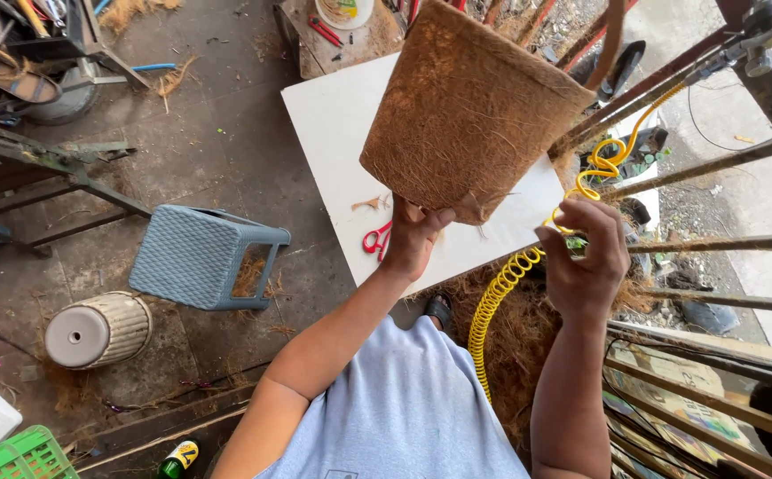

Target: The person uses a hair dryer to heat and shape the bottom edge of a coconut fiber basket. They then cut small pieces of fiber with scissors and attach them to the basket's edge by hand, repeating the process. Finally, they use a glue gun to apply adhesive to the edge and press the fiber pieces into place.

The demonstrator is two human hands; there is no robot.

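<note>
My left hand (414, 235) grips the bottom edge of a brown coconut-fibre pot (466, 111) and holds it up, tilted, above a white board (337, 133). My right hand (586, 253) is closed around a yellow coiled hose (501, 288), which runs up to a tool at the top right and hangs down past my knee. Red-handled scissors (375, 239) lie on the white board, just left of my left wrist.
A blue-grey plastic stool (200, 257) and a ribbed pot lying on its side (102, 330) are on the concrete floor at left. Rusty metal bars (714, 239) cross the right side. Loose coconut fibre (519, 341) lies underfoot. A green crate (13, 457) sits at bottom left.
</note>
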